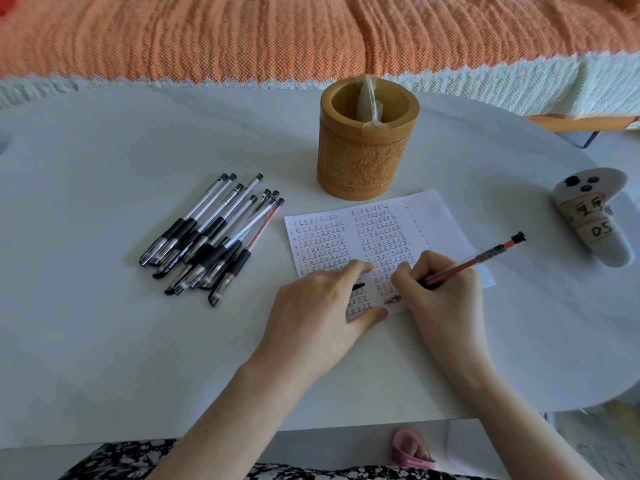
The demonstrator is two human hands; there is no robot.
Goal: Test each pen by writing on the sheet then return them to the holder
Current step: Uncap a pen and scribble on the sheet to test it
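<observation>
My right hand (440,289) grips a red pen (485,258), its tip touching the lower part of the white sheet (436,216), which is covered in rows of red and black marks. My left hand (322,306) lies flat on the sheet's lower left part and presses it down. A small black piece (359,285) peeks out from under its fingers; what it is I cannot tell. Several capped pens (214,233) lie in a loose pile left of the sheet. The carved yellow-brown holder (369,157) stands just behind the sheet with a wrapped item inside.
A white controller-like device (592,216) with labels lies at the right on the white oval table (104,341). An orange textured cover (242,32) with a white lace edge runs along the far side. Below the table's near edge a foot in a pink slipper (410,448) shows.
</observation>
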